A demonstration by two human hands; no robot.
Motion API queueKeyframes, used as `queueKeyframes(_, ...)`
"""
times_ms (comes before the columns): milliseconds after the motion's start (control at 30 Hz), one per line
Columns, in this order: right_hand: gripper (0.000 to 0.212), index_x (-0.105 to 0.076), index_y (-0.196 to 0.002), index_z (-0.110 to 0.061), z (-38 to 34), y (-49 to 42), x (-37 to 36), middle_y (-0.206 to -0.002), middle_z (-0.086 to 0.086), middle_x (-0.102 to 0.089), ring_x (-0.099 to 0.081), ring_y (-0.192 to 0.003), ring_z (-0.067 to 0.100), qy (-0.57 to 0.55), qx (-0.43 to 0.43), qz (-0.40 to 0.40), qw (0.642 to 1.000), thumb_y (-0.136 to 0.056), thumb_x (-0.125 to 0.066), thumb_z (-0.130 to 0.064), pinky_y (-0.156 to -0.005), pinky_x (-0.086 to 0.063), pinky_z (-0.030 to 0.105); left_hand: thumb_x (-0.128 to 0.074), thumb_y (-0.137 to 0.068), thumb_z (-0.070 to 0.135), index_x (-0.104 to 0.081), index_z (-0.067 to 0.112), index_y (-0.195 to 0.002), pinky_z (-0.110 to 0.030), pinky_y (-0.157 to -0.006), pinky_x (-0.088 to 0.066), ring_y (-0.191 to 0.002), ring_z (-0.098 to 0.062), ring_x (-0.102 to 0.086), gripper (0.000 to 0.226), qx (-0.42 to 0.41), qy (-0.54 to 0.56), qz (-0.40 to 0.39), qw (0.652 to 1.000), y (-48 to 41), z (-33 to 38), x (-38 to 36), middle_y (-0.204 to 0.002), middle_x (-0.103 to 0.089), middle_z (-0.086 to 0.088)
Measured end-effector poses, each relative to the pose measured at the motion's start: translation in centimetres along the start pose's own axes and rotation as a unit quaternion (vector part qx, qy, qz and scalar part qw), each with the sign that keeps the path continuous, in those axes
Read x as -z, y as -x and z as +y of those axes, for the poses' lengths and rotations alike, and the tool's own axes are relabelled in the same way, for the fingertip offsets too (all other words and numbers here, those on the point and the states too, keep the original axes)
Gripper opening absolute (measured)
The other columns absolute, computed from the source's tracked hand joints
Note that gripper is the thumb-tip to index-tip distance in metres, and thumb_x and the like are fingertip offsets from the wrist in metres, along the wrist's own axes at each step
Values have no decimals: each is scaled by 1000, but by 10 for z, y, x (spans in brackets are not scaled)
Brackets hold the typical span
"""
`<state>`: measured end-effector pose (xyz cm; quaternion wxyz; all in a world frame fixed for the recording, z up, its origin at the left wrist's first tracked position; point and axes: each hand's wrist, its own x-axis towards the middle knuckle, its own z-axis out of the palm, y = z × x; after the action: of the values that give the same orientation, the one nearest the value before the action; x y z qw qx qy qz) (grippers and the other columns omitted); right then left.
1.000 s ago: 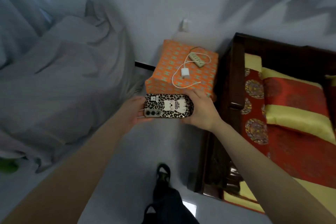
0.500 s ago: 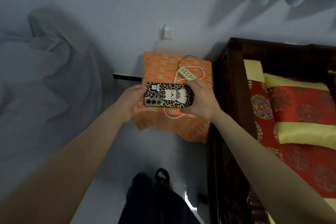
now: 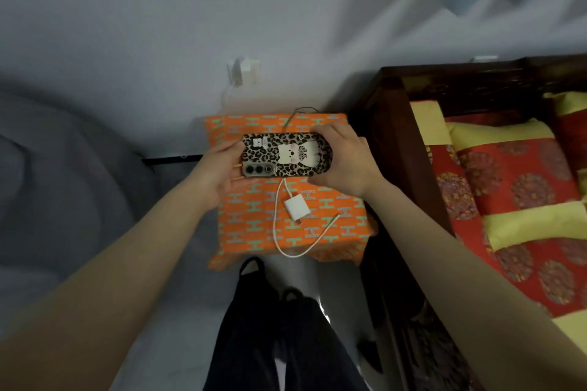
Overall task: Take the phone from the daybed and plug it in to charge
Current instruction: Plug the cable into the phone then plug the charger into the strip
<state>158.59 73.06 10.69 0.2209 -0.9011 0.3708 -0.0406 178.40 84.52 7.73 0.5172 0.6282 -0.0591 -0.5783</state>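
I hold the phone (image 3: 286, 154) in a leopard-print case sideways, back up, over an orange patterned box (image 3: 254, 225). My left hand (image 3: 219, 173) cups its camera end and my right hand (image 3: 344, 162) grips the other end. On the box below lie a white charger brick (image 3: 297, 208) and its white cable (image 3: 305, 247), whose free end rests near the box's right side. The power strip is hidden behind the phone; only its thin cord (image 3: 301, 111) shows above. The dark wooden daybed (image 3: 390, 136) with red and yellow cushions stands to the right.
A white wall socket with a plug (image 3: 243, 73) sits on the wall above the box. Grey draped fabric (image 3: 63, 184) fills the left side. My dark trouser legs and shoes (image 3: 270, 327) stand on the pale floor just before the box.
I have stepped closer, so the box lies directly under my hands. The phone, still held by both hands, now covers the power strip, and the charger brick shows below it.
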Motion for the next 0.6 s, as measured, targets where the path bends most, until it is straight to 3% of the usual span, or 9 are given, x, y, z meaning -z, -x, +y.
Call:
queueKeyframes(200, 90, -43, -134, -20, 31, -39, -18, -135, 2, -47, -41, -126, 24, 8, -36, -14, 999, -55, -85, -36, -98, -36, 50, -51, -94, 26, -55, 20, -116, -31, -56, -58, -85, -21, -70, 24, 21, 7, -2, 1000, -66, 1, -6, -105, -69, -6)
queueKeyframes(300, 88, -43, -132, -20, 50, -51, -41, -133, 3, -48, -41, -125, 25, 10, -34, -7, 999, -55, -83, -36, -97, -37, 49, -64, -85, 28, -56, 18, -121, -30, -59, -57, -89, -20, -69, 39, 43, 37, 15, 998, -93, -18, -8, -108, -69, -4)
queueKeyframes(433, 82, -44, -128, -23, 65, -57, -72, -130, 1, -50, -42, -123, 24, -8, -22, -8, 1000, -55, -79, -39, -96, -35, 45, -76, -70, 26, -63, 10, -113, -36, -86, -54, -99, -22, -65, 47, 71, 60, -7, 996, -113, -53, -12, -107, -69, -4)
queueKeyframes(600, 82, -41, -131, -26, 85, -58, -109, -132, -1, -50, -39, -124, 20, -29, 0, -19, 999, -59, -74, -46, -94, -36, 46, -73, -76, 19, -65, 16, -113, -36, -71, -58, -93, -25, -71, 38, 104, 148, -1, 983, -129, -89, -8, -106, -73, -7)
